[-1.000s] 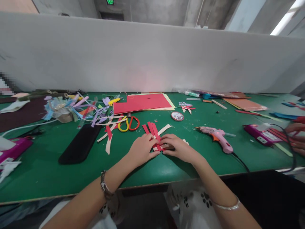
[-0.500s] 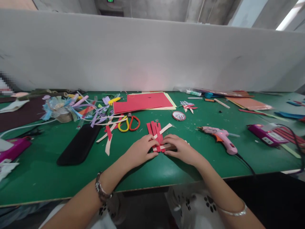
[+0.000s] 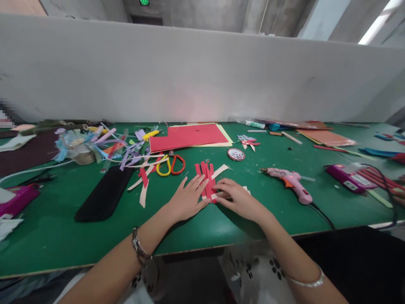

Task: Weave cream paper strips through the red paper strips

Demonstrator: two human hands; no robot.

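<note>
Several red paper strips (image 3: 208, 173) lie side by side on the green table, with cream paper strips (image 3: 220, 170) crossing them. My left hand (image 3: 187, 198) rests flat on the left part of the strips, its fingers spread. From the right, my right hand (image 3: 239, 200) has its fingers curled, thumb and fingertips gripping a lower cream strip where it meets the red ones. Part of the crossing is hidden under both hands.
Scissors (image 3: 177, 165) and loose strips (image 3: 144, 192) lie to the left, near a black pouch (image 3: 104, 196). A pink glue gun (image 3: 294, 181) with a cord is at right, beside a purple power strip (image 3: 351, 178). Red sheets (image 3: 196, 135) and a round tin (image 3: 236, 154) sit behind.
My left hand has opened out from a pinch and now lies flat over the strips. My right hand stays almost in place at the cream strip.
</note>
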